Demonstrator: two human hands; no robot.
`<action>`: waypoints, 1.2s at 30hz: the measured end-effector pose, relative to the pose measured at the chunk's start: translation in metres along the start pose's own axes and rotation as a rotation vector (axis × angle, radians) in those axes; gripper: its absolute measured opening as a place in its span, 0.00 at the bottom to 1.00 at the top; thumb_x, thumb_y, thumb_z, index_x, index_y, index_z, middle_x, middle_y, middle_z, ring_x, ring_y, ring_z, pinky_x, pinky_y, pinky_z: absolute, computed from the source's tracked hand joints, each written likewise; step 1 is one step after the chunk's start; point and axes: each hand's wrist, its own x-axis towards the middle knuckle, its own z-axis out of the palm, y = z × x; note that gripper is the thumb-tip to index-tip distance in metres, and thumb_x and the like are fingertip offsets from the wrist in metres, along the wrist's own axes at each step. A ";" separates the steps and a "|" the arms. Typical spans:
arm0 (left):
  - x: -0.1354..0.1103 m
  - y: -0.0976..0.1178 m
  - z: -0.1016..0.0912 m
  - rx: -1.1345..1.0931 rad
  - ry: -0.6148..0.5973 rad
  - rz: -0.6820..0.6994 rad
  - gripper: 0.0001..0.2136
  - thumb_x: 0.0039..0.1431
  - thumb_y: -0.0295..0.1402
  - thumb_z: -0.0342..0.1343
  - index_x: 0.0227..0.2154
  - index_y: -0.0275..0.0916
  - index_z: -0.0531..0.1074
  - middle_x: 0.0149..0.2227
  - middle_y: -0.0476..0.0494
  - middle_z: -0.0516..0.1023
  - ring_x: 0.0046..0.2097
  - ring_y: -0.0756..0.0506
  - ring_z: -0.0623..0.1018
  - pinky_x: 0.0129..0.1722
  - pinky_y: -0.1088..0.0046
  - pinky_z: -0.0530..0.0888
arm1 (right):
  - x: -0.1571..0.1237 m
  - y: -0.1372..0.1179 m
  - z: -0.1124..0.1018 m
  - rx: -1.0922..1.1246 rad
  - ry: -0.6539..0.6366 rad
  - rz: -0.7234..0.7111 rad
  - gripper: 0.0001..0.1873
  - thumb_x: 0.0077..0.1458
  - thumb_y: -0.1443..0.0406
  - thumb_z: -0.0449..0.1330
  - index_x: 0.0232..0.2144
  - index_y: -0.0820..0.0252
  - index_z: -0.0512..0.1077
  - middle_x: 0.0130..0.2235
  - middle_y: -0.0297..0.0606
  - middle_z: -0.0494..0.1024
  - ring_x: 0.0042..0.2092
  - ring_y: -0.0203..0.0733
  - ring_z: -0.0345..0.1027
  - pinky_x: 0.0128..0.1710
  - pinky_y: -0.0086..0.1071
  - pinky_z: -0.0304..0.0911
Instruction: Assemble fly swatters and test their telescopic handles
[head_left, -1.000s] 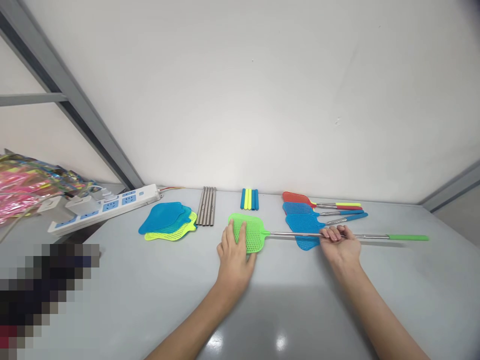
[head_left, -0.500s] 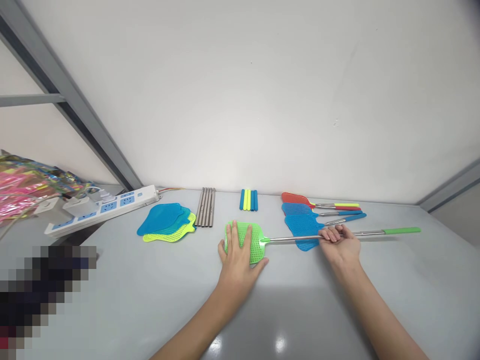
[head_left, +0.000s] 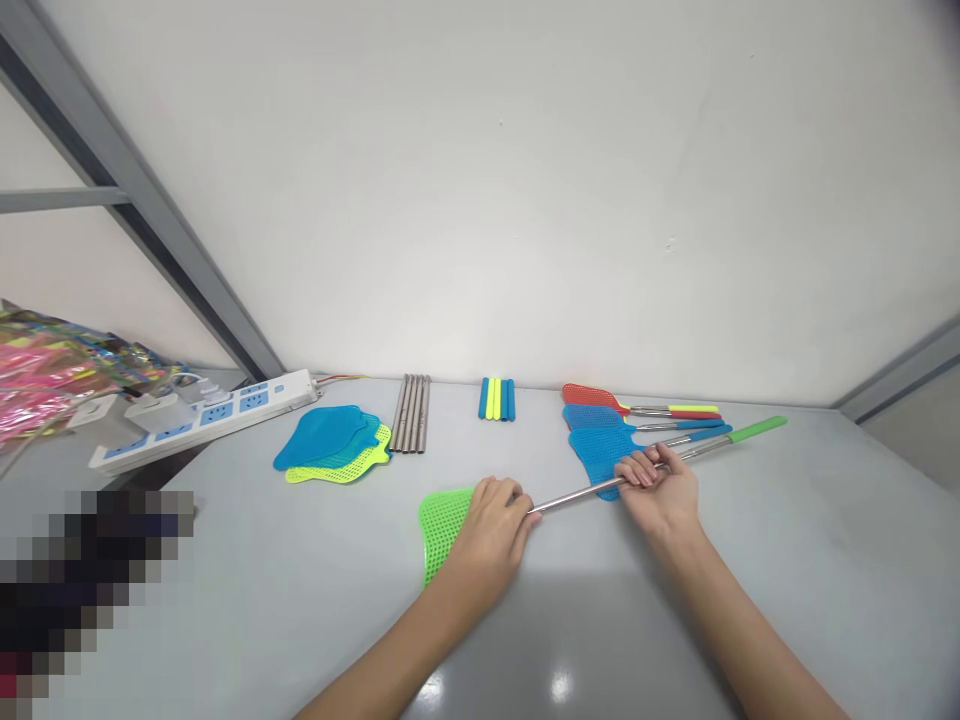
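A green fly swatter lies slanted on the grey table (head_left: 300,600): its mesh head (head_left: 439,525) is near me, and its steel rod (head_left: 577,493) runs up and right to a green grip (head_left: 757,429). My left hand (head_left: 491,535) is curled over the head where it meets the rod. My right hand (head_left: 660,485) is closed around the middle of the rod. Just behind my right hand lie finished swatters, blue (head_left: 596,442) and red (head_left: 589,396), side by side.
At the back lie a row of steel rods (head_left: 412,412), coloured foam grips (head_left: 497,398) and a stack of loose blue and yellow-green mesh heads (head_left: 334,445). A white power strip (head_left: 202,415) and shiny pink packets (head_left: 52,370) sit at the left.
The green swatter has swung: its head came toward me and left, its grip end went back. My left hand went from flat on the mesh to curled at the head's neck.
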 end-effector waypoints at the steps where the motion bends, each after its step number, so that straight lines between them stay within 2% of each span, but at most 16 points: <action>1: 0.000 0.001 -0.001 -0.006 -0.003 0.007 0.12 0.57 0.33 0.37 0.26 0.38 0.64 0.32 0.46 0.65 0.37 0.48 0.65 0.40 0.67 0.62 | 0.001 -0.002 0.000 -0.004 -0.007 0.007 0.12 0.48 0.67 0.47 0.15 0.60 0.52 0.13 0.24 0.46 0.14 0.27 0.42 0.13 0.23 0.46; 6: -0.001 0.003 0.000 -0.017 0.007 0.053 0.12 0.57 0.33 0.38 0.23 0.38 0.62 0.26 0.48 0.63 0.32 0.49 0.63 0.35 0.70 0.62 | 0.005 -0.018 0.002 -0.048 -0.043 0.010 0.12 0.47 0.65 0.50 0.16 0.60 0.53 0.14 0.25 0.49 0.15 0.27 0.43 0.12 0.22 0.45; 13: -0.002 0.001 -0.003 0.000 -0.058 0.081 0.12 0.58 0.32 0.36 0.24 0.38 0.60 0.27 0.48 0.64 0.31 0.49 0.62 0.33 0.71 0.60 | 0.013 -0.036 -0.005 -0.026 -0.068 -0.066 0.12 0.45 0.71 0.49 0.15 0.60 0.50 0.14 0.25 0.47 0.15 0.28 0.42 0.12 0.23 0.45; 17: -0.004 0.003 -0.005 0.040 -0.081 0.103 0.13 0.58 0.31 0.34 0.23 0.37 0.59 0.25 0.48 0.63 0.28 0.49 0.61 0.31 0.71 0.59 | 0.014 -0.031 -0.006 -0.001 -0.061 -0.028 0.15 0.46 0.70 0.49 0.15 0.59 0.47 0.13 0.24 0.46 0.14 0.28 0.41 0.11 0.23 0.44; 24: -0.005 -0.002 -0.002 0.095 -0.094 0.088 0.13 0.58 0.30 0.33 0.21 0.37 0.57 0.22 0.49 0.62 0.27 0.50 0.61 0.30 0.70 0.57 | 0.009 -0.014 -0.010 0.051 -0.047 -0.083 0.18 0.47 0.69 0.49 0.14 0.59 0.43 0.13 0.24 0.41 0.14 0.29 0.36 0.10 0.24 0.40; 36: -0.004 -0.008 -0.002 0.084 -0.090 0.068 0.14 0.58 0.30 0.34 0.19 0.37 0.56 0.19 0.50 0.61 0.25 0.50 0.60 0.30 0.71 0.56 | 0.006 -0.004 -0.012 0.074 -0.066 -0.113 0.19 0.48 0.67 0.49 0.14 0.60 0.44 0.13 0.24 0.39 0.14 0.29 0.35 0.10 0.25 0.38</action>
